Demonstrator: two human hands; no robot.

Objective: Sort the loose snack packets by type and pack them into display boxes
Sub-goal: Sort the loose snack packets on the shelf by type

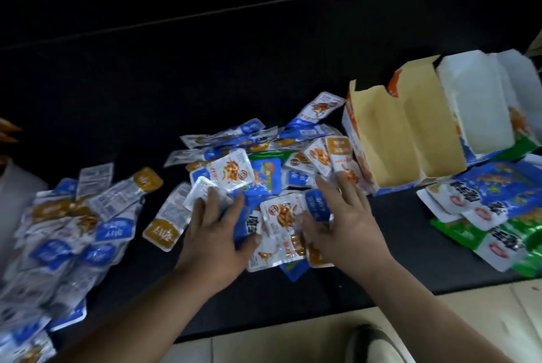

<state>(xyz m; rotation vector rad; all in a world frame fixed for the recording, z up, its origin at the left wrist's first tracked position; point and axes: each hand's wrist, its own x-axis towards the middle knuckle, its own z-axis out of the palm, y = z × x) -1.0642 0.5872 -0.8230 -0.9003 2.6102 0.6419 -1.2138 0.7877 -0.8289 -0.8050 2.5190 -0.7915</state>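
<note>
A mixed heap of loose snack packets, white, blue and orange-tabbed, lies in the middle of a dark surface. My left hand rests on the heap's near left side, fingers curled around a few small packets. My right hand lies flat on the heap's right side, fingers spread over the packets. To the right stand two open display boxes, a cream-lined one and a white-lined one; both look hollow inside.
A second spread of blue and orange-tabbed packets covers the left side. Larger blue and green packets are stacked at the right, before the boxes. The dark surface extends far back. Light floor tiles lie below its near edge.
</note>
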